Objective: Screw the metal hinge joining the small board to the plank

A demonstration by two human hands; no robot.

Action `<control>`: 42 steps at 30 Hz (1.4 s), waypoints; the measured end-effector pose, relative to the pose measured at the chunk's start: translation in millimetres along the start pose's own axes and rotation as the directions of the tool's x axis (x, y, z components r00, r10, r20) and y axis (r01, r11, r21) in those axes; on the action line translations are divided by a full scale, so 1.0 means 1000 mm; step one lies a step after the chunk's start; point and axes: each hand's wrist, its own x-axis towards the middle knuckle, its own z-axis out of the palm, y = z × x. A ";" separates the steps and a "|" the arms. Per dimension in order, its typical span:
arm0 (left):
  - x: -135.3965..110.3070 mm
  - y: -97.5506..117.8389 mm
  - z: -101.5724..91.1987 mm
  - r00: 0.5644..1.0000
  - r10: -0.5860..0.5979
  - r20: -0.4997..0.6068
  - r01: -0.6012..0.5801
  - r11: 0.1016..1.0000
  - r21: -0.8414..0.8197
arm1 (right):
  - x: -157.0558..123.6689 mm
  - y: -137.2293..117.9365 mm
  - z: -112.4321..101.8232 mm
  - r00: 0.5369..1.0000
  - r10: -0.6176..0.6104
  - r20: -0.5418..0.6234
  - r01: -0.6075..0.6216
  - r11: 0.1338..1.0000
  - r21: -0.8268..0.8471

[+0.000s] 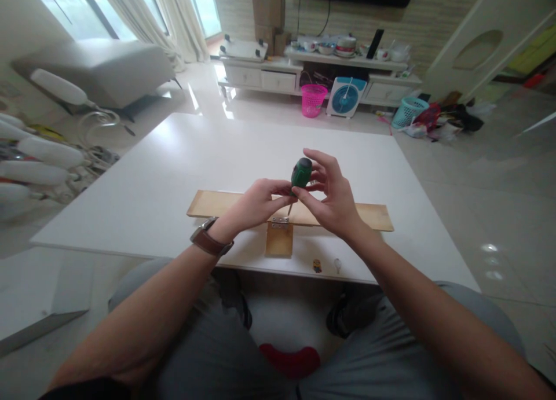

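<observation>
A green screwdriver (pixel 301 173) with a dark end cap stands nearly upright, its shaft pointing down at a small metal hinge (pixel 280 220). My right hand (pixel 333 200) holds the handle between thumb and fingers, the index finger raised away from it. With thumb and fingertips, my left hand (pixel 263 202) pinches the tool low down, where handle meets shaft. The hinge joins a long wooden board (pixel 373 216) to a short wooden piece (pixel 278 242) at its near edge. Whether the tip sits in a screw is too small to tell.
The white table (pixel 152 174) carries the boards. Near its front edge lie a small cartoon figure (pixel 317 265) and a small pale key-like item (pixel 337 265). Beyond the table are a pink basket (pixel 313 102), a blue fan (pixel 346 98) and a low cabinet (pixel 278 80).
</observation>
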 end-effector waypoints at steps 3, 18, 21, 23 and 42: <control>-0.001 0.002 -0.001 1.000 -0.007 0.016 0.006 1.000 0.025 | -0.001 0.002 0.001 0.999 -0.032 0.001 0.032 0.999 0.018; -0.014 -0.026 -0.019 0.994 -0.039 0.106 0.016 0.978 0.210 | -0.005 0.010 0.005 0.999 0.035 0.016 -0.035 0.999 0.036; -0.021 -0.045 -0.031 0.987 -0.062 0.150 -0.002 0.919 0.393 | -0.005 0.008 0.006 0.999 0.036 0.010 -0.036 0.999 0.040; -0.027 -0.055 -0.033 0.981 -0.117 0.156 0.027 0.872 0.490 | -0.004 0.005 0.008 1.000 0.013 -0.017 -0.013 0.999 0.045; -0.019 -0.058 -0.030 0.922 -0.299 0.245 0.069 0.751 0.656 | -0.004 -0.003 0.014 0.987 -0.118 -0.110 0.114 0.992 -0.045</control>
